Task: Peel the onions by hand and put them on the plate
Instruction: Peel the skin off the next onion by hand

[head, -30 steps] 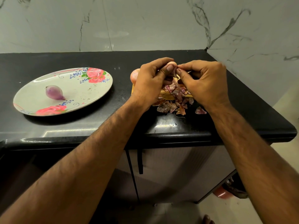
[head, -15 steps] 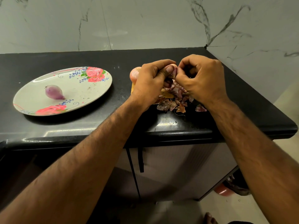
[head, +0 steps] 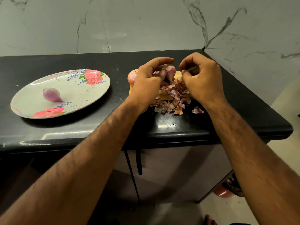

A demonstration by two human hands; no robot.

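We see the left hand [head: 150, 82] curled round the held onion [head: 170, 72], thumb and fingers clamped on it above the far part of a wooden board [head: 131, 89] at the right of the black counter [head: 65, 127]. The bulb's bare purple flesh shows between the fingertips, and scraps of papery skin cling beside the thumb. Just to its right, apart from it by a narrow gap, the right hand [head: 203, 82] has its fingers bent inward and pinches a thin sliver [head: 191, 68] between thumb and forefinger; we cannot tell what the sliver is. Below both hands a heap of loose skins [head: 174, 98] in pink and brown lies across the board and spills over its near edge onto the counter, with one scrap lying a little to the right. Behind the left hand, on the far left side of the board, an unpeeled onion [head: 132, 76] peeks out, mostly hidden. Well to the left stands the oval plate [head: 78, 93], pale with red roses and blue sprigs printed on it. It holds one peeled onion [head: 52, 95], purple and lying on its side in the left half, its pointed tip turned near and to the right. A marble wall [head: 146, 26] rises behind the counter.
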